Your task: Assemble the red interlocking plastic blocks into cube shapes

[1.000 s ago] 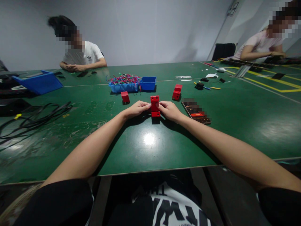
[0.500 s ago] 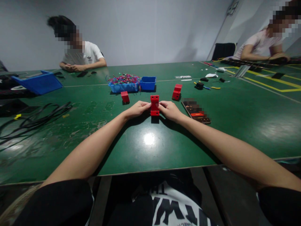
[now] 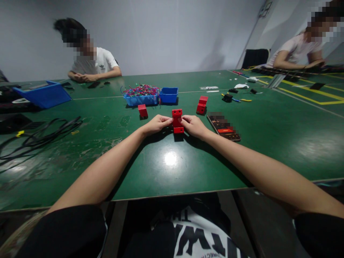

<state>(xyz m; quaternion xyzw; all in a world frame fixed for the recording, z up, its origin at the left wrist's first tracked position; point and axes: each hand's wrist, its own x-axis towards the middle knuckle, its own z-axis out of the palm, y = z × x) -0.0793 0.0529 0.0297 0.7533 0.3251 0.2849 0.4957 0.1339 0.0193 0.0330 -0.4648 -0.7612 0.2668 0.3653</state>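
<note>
Between my two hands stands a red bracket-like block (image 3: 177, 122) with small holes at its top and a flange at the bottom. My left hand (image 3: 158, 124) pinches it from the left side, fingers closed. From the right, my right hand (image 3: 195, 126) grips the same block between thumb and fingers. Beyond my left hand sits a smaller red block (image 3: 143, 111) on the green table. Another red piece (image 3: 202, 105), L-shaped and with holes, rests beyond my right hand. The fingertips behind the held block are partly hidden.
A blue tray (image 3: 142, 101) heaped with coloured wires adjoins a blue bin (image 3: 169, 95). A phone (image 3: 223, 127) lies right of my right hand. Black cables (image 3: 40, 138) and a tilted blue bin (image 3: 44, 94) are on the left. Two people sit across the table.
The bottom of the held red block has tilted slightly right and toward me. Both hands keep nearly the same place. The person at the right has moved their hands a little.
</note>
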